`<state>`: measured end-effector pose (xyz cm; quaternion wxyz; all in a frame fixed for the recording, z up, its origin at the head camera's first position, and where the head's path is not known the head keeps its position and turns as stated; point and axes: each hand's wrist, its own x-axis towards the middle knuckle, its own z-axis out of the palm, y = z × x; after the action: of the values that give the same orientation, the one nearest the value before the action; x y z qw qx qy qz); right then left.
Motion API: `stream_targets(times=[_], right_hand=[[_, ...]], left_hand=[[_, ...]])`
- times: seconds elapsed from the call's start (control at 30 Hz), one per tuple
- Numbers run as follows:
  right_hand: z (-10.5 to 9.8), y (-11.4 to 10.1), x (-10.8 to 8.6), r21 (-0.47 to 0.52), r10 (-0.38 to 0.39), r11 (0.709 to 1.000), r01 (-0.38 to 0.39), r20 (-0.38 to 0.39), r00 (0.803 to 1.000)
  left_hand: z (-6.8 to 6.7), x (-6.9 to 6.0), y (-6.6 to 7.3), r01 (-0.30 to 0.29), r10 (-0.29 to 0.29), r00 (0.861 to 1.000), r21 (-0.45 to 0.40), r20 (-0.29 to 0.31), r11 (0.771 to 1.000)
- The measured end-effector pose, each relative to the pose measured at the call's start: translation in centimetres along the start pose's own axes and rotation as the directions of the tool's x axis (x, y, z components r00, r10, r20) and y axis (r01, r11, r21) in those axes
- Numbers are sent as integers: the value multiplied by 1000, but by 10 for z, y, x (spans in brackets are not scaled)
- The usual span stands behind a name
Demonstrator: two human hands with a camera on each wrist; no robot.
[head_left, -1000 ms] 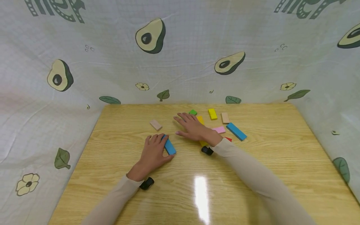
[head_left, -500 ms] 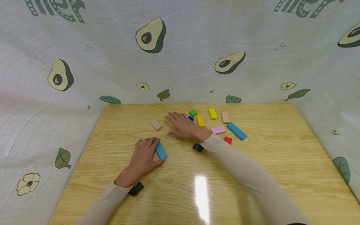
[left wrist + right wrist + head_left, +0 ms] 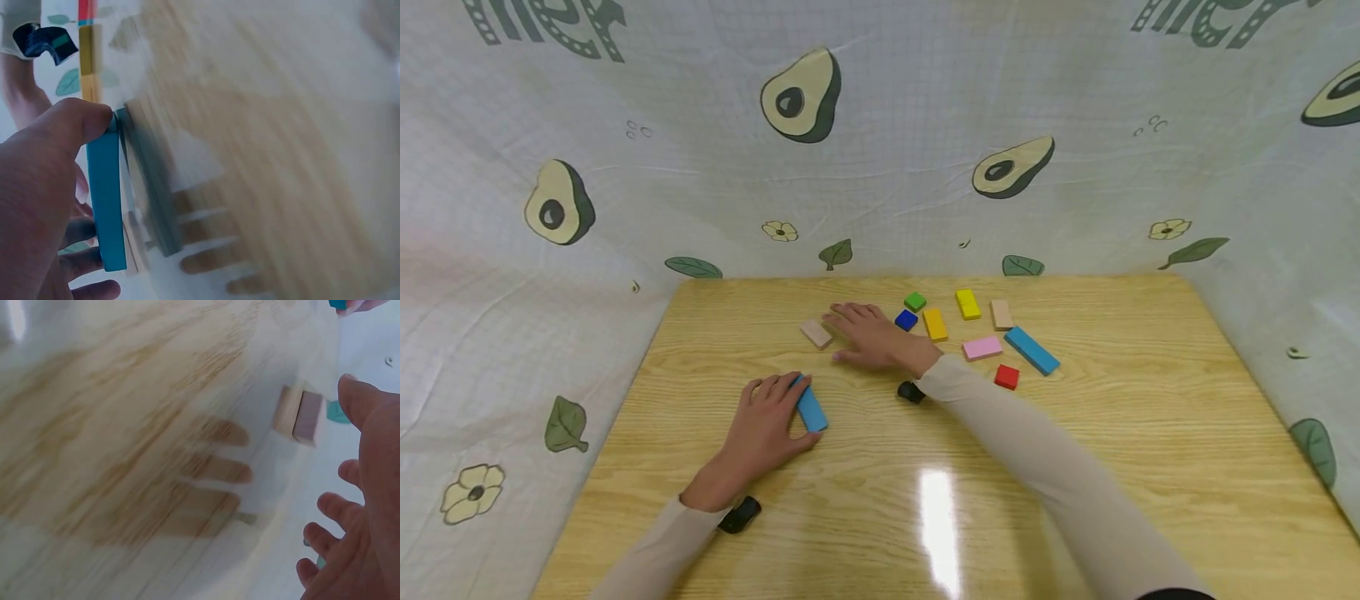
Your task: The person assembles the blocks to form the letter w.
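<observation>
My left hand [image 3: 763,427] holds a long blue block [image 3: 812,409] between thumb and fingers, left of the table's middle. In the left wrist view the thumb sits at one end of this blue block [image 3: 106,200] and the fingertips near the other. My right hand [image 3: 874,337] is spread flat, palm down, with nothing in it. Just left of its fingertips lies a light wooden block [image 3: 816,334]. That wooden block [image 3: 308,417] also shows in the right wrist view, apart from the fingers.
Several blocks lie right of my right hand: green [image 3: 915,301], dark blue [image 3: 906,320], orange [image 3: 935,324], yellow [image 3: 967,304], wooden [image 3: 1001,315], pink [image 3: 982,348], red [image 3: 1007,377] and a second long blue block [image 3: 1032,350]. A patterned cloth [image 3: 895,192] hangs behind the table [image 3: 1112,400].
My left hand has moved left and toward me with the long blue block. The right hand has moved left toward the wooden block, uncovering the dark blue, orange and red blocks.
</observation>
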<state>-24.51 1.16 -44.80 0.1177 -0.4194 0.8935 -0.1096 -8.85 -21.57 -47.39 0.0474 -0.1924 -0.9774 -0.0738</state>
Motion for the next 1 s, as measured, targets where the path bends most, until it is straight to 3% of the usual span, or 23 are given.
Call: stream_targets(times=[0.33,0.8,1.0], right_hand=[[3,-9,13,-41,-3,999,4,20,1000],[6,-14,24,-48,-38,998,40,43,998],[7,-14,27,-74,-42,996,44,40,998]], left_hand=[[-3,-10,-9,-4,5,1000,-24,15,1000],[-2,-16,-18,-49,50,999,-39,12,998],[-2,-16,-19,-40,43,998,-57,43,998]])
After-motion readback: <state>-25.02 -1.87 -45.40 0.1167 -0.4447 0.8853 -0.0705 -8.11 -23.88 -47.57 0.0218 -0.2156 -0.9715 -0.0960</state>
